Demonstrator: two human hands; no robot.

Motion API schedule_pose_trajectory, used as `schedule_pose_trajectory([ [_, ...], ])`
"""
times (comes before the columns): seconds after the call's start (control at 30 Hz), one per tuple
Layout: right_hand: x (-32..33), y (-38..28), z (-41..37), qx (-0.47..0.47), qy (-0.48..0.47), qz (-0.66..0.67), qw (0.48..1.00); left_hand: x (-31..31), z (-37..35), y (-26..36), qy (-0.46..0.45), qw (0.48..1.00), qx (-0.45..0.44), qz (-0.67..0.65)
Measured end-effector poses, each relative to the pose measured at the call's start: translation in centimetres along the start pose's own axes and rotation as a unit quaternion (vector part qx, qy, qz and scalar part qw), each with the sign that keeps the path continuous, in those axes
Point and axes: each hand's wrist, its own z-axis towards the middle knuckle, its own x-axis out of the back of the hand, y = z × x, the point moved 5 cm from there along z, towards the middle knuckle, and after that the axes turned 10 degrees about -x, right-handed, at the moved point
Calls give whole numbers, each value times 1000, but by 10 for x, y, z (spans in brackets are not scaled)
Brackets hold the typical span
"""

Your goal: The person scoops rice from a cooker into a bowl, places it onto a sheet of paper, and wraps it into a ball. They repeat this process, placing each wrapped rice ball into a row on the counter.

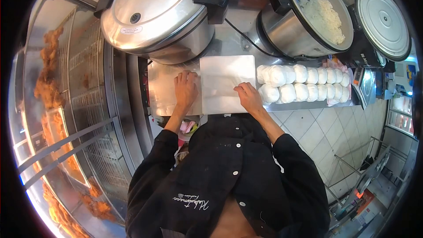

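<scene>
A flat stack of white paper sheets lies on the counter in front of me. My left hand rests just left of the stack, fingers slightly apart and bent downward on a brownish flat surface; it holds nothing I can see. At the stack's right side is my right hand, its thumb and fingertips drawn together on the top white sheet. Close to that hand, two rows of round white-wrapped bundles stretch away to the right.
A large lidded steel cooker stands at the back left. Behind the bundles, an open cooker contains white rice, its round lid tilted back. Fried food fills a glass display case at left. A scale-like device sits at the counter's right end.
</scene>
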Motion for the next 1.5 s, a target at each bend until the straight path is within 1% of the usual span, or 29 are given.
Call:
schedule_pose_trajectory([
  [0.03, -1, -2, -1, 11, -1, -5, 1000, 22, 1, 15, 104, 993, -39, 27],
  [0.07, -1, -3, 1, 9, 0, -5, 1000, 31, 5, 29, 104, 993, -40, 26],
  [0.13, 2, -9, 2, 29, 20, -10, 999, 36, 14, 74, 68, 973, -184, -119],
  [0.17, 2, -10, 2, 29, 18, -10, 999, 27, 16, 81, 68, 973, -183, -120],
  [0.23, -2, -8, 2, 3, -7, -8, 1000, -7, 14, 88, 11, 969, -218, -114],
  [0.27, 1, -9, 5, 4, -6, -9, 1000, -33, 10, 77, 20, 970, -217, -108],
  [0.33, 14, -11, 15, -15, -1, -101, 995, -44, 10, 72, 14, 972, -216, -95],
  [0.37, 19, -7, 17, -17, -1, -101, 995, -46, 8, 71, 3, 973, -214, -82],
  [0.43, 21, 15, 25, -51, -106, -246, 962, -44, 5, 71, 12, 969, -229, -88],
  [0.47, 30, 19, 33, -67, -144, -277, 948, -42, 4, 71, 22, 965, -243, -92],
  [0.57, 58, 16, 44, -37, -141, -316, 937, -42, 3, 71, 25, 962, -255, -99],
  [0.6, 67, 12, 45, -53, -162, -325, 930, -42, 4, 71, 26, 961, -256, -99],
  [0.63, 70, 7, 45, -52, -162, -326, 930, -42, 4, 71, 23, 960, -260, -101],
  [0.7, 73, -12, 46, -19, -121, -236, 964, -41, 3, 71, 20, 959, -264, -103],
  [0.73, 67, -13, 43, -18, -120, -238, 964, -40, 4, 71, 18, 956, -275, -97],
  [0.8, 32, -13, 26, 22, -189, -152, 970, -42, 4, 70, 16, 953, -288, -91],
  [0.87, -1, 6, -1, -6, -193, -137, 972, -47, 1, 66, 14, 954, -245, -173],
  [0.9, -4, 6, -9, -33, -199, -122, 972, -41, -1, 67, 16, 954, -245, -173],
  [0.93, 0, 3, -19, -54, -150, -68, 985, -37, -3, 63, -6, 953, -187, -239],
  [0.97, -1, -1, -26, -52, -150, -68, 985, -35, -5, 58, -27, 944, -129, -302],
  [1.03, 3, 0, -32, -99, -100, -12, 990, -38, -13, 48, -23, 949, -145, -280],
  [1.13, -13, 15, -37, -125, -66, -12, 990, -55, -24, 34, -34, 959, -159, -234],
  [1.17, -18, 24, -38, -126, -67, -9, 990, -60, -24, 29, -46, 964, -159, -207],
  [1.23, -27, 41, -38, -96, -78, -56, 991, -61, -17, 21, -66, 963, -148, -213],
  [1.3, -21, 42, -27, -101, -70, -30, 992, -62, -8, 17, -85, 962, -137, -220],
  [1.37, -22, 51, -19, -196, -113, 15, 974, -70, 0, 3, -134, 949, 8, -284],
  [1.4, -13, 41, -8, -196, -113, 16, 974, -66, 8, 6, -135, 949, 8, -284],
  [1.47, -1, 32, 8, -315, -140, 15, 939, -74, 13, 5, -245, 926, 139, -252],
  [1.5, -1, 28, 14, -316, -139, 15, 938, -75, 16, 10, -245, 926, 138, -252],
])
